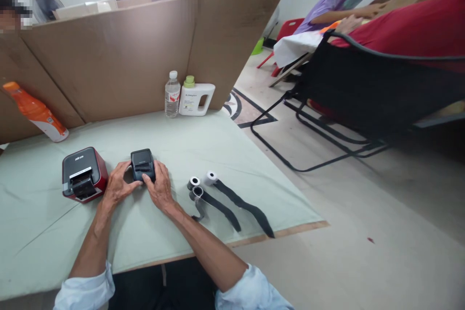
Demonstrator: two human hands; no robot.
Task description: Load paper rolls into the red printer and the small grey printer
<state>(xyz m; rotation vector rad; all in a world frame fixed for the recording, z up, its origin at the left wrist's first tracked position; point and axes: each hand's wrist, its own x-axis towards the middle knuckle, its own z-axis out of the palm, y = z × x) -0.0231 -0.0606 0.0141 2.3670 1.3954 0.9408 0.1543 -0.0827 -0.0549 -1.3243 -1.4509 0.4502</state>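
A small black printer (pixel 142 163) sits on the pale green table cover (pixel 43 232). My left hand (pixel 116 186) grips its left side, fingers curled against it. My right hand (pixel 159 186) holds its right front edge, thumb pressed on the front. A larger red-and-black printer (pixel 83 174) stands just left of my left hand with its lid open. To the right of my right hand lie two paper rolls (pixel 202 181) with dark strips trailing toward the table's front edge.
A cardboard screen (pixel 145 53) walls the back of the table. A clear water bottle (pixel 172 94) and a white jug (pixel 196 98) stand against it; an orange bottle (pixel 34 111) leans at left. A black folding chair (pixel 348 101) and other people are at right.
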